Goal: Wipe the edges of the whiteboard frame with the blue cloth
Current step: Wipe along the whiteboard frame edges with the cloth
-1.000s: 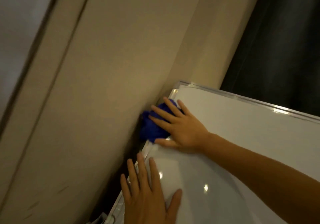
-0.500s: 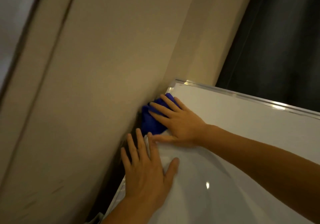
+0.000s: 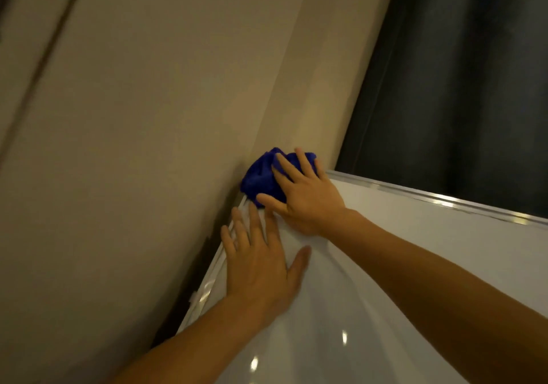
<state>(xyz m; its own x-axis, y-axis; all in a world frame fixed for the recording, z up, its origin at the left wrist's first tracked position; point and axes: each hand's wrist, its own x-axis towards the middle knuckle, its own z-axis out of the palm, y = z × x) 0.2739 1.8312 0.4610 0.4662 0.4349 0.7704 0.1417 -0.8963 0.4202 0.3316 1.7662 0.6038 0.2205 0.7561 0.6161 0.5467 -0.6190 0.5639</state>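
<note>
The whiteboard [image 3: 400, 265] fills the lower right, with a silver metal frame [image 3: 444, 202] along its top edge and down its left edge. A bunched blue cloth [image 3: 261, 176] sits on the board's top-left corner, against the beige wall. My right hand [image 3: 305, 197] presses down on the cloth with spread fingers, covering its right part and the corner. My left hand [image 3: 261, 265] lies flat on the board just below, fingers apart, fingertips near the left frame edge and close to the cloth.
A beige wall [image 3: 148, 146] runs close along the board's left edge, leaving only a dark narrow gap. A dark curtain [image 3: 459, 72] hangs behind the top edge at the right. A vertical groove in the wall runs at the far left.
My right hand has slid the cloth up the left frame edge onto the top-left corner. My left hand has moved up the board after it.
</note>
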